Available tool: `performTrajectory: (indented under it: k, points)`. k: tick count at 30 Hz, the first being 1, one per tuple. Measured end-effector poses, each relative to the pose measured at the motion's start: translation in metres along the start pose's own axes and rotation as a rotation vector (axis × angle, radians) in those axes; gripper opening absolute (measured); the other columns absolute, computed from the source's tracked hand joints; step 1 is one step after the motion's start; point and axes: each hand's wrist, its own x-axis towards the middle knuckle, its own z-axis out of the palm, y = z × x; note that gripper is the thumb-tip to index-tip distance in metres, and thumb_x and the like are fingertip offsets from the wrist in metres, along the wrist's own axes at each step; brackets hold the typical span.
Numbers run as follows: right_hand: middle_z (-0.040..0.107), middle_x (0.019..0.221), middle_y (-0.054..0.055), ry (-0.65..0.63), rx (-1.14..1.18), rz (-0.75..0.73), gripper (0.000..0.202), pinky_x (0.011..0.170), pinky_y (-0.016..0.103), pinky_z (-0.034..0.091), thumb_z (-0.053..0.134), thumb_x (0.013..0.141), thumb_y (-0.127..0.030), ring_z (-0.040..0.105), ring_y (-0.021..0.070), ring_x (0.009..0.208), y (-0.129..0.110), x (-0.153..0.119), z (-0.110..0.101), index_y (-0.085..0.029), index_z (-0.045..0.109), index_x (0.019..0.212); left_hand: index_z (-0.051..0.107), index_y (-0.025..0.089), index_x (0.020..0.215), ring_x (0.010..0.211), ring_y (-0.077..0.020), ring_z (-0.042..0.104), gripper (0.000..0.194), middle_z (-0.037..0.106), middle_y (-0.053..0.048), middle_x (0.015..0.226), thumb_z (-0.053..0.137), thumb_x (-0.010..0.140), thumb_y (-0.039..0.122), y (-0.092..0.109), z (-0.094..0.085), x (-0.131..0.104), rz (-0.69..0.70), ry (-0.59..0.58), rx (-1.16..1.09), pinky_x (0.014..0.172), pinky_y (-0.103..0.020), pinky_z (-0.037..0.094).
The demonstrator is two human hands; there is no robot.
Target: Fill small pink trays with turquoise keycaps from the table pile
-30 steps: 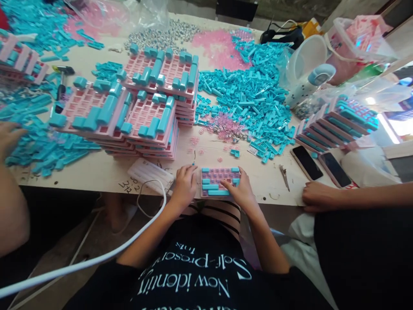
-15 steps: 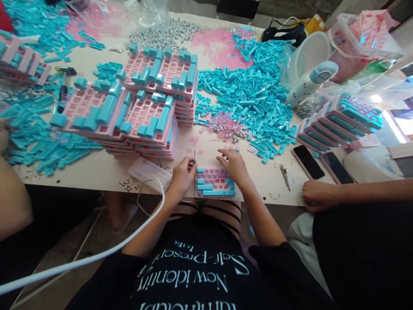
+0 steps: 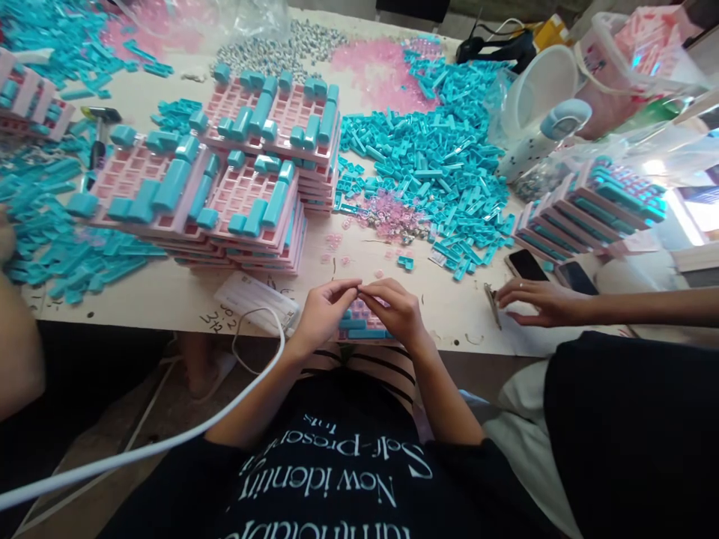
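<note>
My left hand (image 3: 326, 313) and my right hand (image 3: 398, 308) meet fingertip to fingertip above a small pink and blue keyboard (image 3: 362, 329). Both pinch at the same spot, where a tiny dark piece barely shows; its kind cannot be made out. The keyboard lies at the table's front edge, with blue keys along its near side and left. Its right part is hidden under my right hand. Just beyond my fingers lie a few clear pink bits (image 3: 335, 241) and a loose blue keycap (image 3: 405, 263).
Stacked pink keyboards (image 3: 252, 195) stand to the left. Heaped blue keycaps (image 3: 427, 165) spread behind, near pink pieces (image 3: 387, 213). Another person's hand (image 3: 542, 299) is at a metal clip-like tool (image 3: 493, 303) on the right. A white cable (image 3: 225, 410) crosses my left arm.
My right hand has moved left to meet my left hand over the keyboard. The neighbour's hand has opened from a fist and reached toward the metal tool.
</note>
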Motion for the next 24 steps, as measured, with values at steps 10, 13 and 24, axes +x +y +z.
performTrajectory:
  k: [10, 13, 24]
  points:
    - [0.070, 0.085, 0.003, 0.023, 0.011, 0.132, 0.012, 0.072, 0.030, 0.052, 0.058, 0.084, -0.023, 0.064, 0.0155, 0.079, 0.001, -0.021, -0.017, -0.022, 0.068, 0.091, 0.063, 0.013, 0.100, 0.091, -0.0196, 0.065, 0.030, 0.069, -0.009, 0.098, 0.063, 0.077, 0.032, -0.013, 0.015, -0.008, 0.050, -0.087, 0.050, 0.085, -0.033, 0.052]
    - [0.066, 0.081, 0.003, 0.002, -0.058, 0.075, 0.013, 0.070, 0.029, 0.050, 0.056, 0.085, -0.020, 0.061, 0.0146, 0.076, 0.002, -0.027, -0.022, -0.022, 0.066, 0.093, 0.059, 0.015, 0.112, 0.104, -0.0212, 0.061, 0.033, 0.064, -0.011, 0.113, 0.054, 0.084, 0.033, -0.011, 0.013, -0.009, 0.224, -0.180, 0.322, 0.093, -0.037, 0.048]
    - [0.060, 0.080, 0.005, -0.117, -0.369, 0.018, 0.009, 0.075, 0.034, 0.044, 0.059, 0.083, -0.022, 0.052, 0.0182, 0.080, 0.022, -0.044, -0.016, -0.021, 0.068, 0.086, 0.027, 0.013, 0.140, 0.138, -0.0271, 0.022, 0.081, 0.030, -0.016, 0.146, 0.055, 0.077, 0.056, -0.018, -0.008, -0.007, 0.432, -0.400, 1.207, 0.113, -0.047, 0.014]
